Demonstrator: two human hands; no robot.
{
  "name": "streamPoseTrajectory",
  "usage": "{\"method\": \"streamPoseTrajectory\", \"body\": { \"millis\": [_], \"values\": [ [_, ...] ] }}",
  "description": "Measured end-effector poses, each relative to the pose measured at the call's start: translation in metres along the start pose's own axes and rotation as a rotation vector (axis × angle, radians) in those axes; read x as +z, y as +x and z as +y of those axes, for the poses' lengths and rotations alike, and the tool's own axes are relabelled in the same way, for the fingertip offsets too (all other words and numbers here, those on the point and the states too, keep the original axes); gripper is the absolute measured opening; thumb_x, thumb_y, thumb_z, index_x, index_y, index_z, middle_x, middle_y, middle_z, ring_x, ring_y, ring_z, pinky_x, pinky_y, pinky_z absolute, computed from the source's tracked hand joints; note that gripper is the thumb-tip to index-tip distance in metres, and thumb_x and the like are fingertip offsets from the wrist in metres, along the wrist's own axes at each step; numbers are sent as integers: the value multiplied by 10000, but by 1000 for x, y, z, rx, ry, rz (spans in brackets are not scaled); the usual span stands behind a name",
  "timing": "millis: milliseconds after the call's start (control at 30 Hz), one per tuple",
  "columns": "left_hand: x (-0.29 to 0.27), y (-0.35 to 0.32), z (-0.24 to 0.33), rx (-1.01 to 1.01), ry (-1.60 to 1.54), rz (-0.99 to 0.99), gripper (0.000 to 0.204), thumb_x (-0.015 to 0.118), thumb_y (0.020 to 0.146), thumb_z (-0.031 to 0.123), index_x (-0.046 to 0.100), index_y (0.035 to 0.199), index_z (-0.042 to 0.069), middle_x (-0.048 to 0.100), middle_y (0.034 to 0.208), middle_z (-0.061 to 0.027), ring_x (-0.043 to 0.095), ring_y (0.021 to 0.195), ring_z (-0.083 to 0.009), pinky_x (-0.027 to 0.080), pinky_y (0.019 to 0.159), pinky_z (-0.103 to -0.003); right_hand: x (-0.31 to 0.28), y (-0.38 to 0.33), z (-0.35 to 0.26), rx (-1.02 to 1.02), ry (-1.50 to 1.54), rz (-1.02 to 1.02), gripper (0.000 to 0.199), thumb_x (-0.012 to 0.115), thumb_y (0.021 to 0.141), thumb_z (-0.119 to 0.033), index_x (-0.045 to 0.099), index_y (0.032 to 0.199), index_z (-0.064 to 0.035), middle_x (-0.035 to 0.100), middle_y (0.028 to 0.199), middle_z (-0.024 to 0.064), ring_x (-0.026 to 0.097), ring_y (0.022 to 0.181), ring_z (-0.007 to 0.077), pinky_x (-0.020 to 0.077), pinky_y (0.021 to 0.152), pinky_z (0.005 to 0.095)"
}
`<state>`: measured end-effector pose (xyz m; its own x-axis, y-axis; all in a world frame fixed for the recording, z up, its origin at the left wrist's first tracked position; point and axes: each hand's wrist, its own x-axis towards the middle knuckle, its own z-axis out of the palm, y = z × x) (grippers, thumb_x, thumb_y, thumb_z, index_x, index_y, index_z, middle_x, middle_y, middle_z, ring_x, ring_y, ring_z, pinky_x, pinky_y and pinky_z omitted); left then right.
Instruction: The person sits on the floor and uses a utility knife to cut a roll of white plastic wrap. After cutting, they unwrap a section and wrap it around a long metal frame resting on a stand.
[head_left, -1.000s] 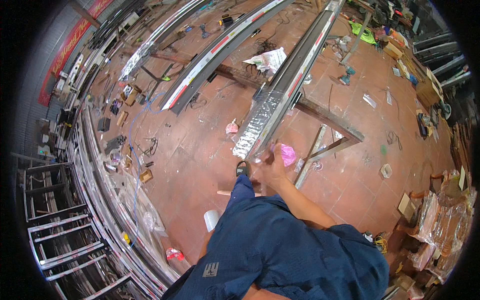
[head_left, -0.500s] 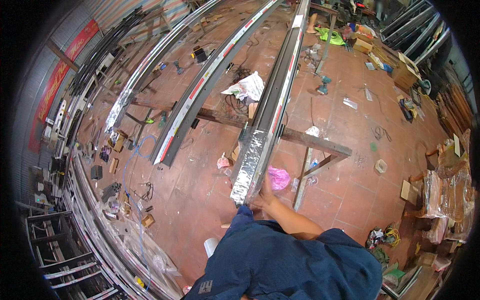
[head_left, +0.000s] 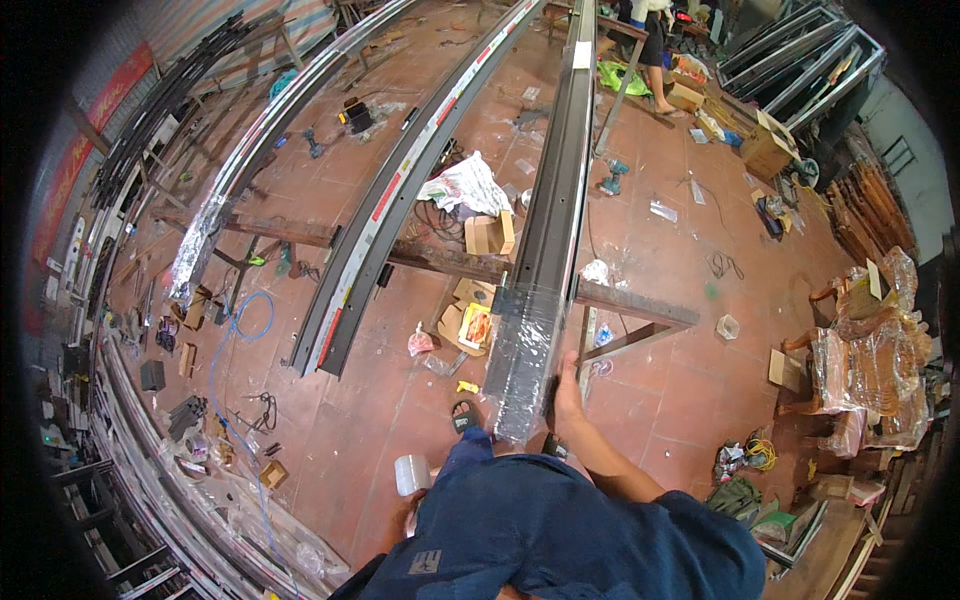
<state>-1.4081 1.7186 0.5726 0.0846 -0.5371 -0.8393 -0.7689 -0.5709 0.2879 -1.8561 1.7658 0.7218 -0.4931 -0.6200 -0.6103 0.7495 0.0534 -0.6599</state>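
A long dark metal profile (head_left: 548,230) lies on wooden trestles and runs away from me. Its near end (head_left: 520,370) is wrapped in clear plastic film. My right hand (head_left: 567,388) grips the right edge of that wrapped end, with the forearm coming up from my blue sleeve. My left hand (head_left: 409,518) is mostly hidden beside my blue-clad body. A roll of clear film (head_left: 411,473) sits just above it, and I cannot tell whether the hand holds it.
A second long profile (head_left: 400,200) and a foil-wrapped one (head_left: 215,225) lie to the left on a wooden beam (head_left: 300,232). Cardboard boxes (head_left: 488,235), a white bag, cables and scraps litter the tiled floor. Wrapped furniture (head_left: 870,350) stands at the right. Another person (head_left: 655,40) stands far off.
The view has shifted, so the profile now sits more centred and closer. My right hand has moved from the profile's end to its right edge. The pink bag is out of sight.
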Motion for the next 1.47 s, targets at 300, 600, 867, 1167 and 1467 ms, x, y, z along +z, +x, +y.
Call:
{"method": "streamPoseTrajectory", "body": {
  "millis": [300,600,867,1167,1467],
  "values": [
    [-55,38,58,49,202,9,922,941,697,485,662,1327,-128,768,1215,-285,777,1070,-400,626,901,-477,69,-23,-40,-291,-139,159,971,816,883,-143,294,1694,-30,618,1448,167,643,1239,259,533,1060,385],
    [-61,67,38,104,267,58,778,909,749,569,782,1136,-94,801,1058,-281,803,974,-386,623,835,-489,95,-17,-22,-309,-105,199,880,787,862,-98,366,1630,-15,655,1347,169,681,1155,271,578,975,387],
    [-31,115,-47,-20,445,-67,830,940,731,483,702,1244,-125,776,1176,-294,785,1072,-379,617,850,-499,149,20,23,-301,-592,-332,800,792,1010,-246,387,1674,-58,623,1463,158,617,1312,256,542,1082,401],
    [38,-5,-15,74,344,110,631,926,787,458,779,1130,-51,802,1092,-248,793,998,-350,614,826,-478,-92,-36,-4,-173,-1047,-345,651,779,1020,-381,598,1531,-22,772,1280,169,721,1222,276,559,1055,413],
    [185,-65,35,255,-75,45,607,891,854,388,750,1300,2,806,1171,-190,788,987,-355,610,816,-487,-396,-129,-67,48,-771,-15,691,795,959,-516,666,1451,-47,760,1349,197,739,1220,381,560,1057,471]
  ]
}}
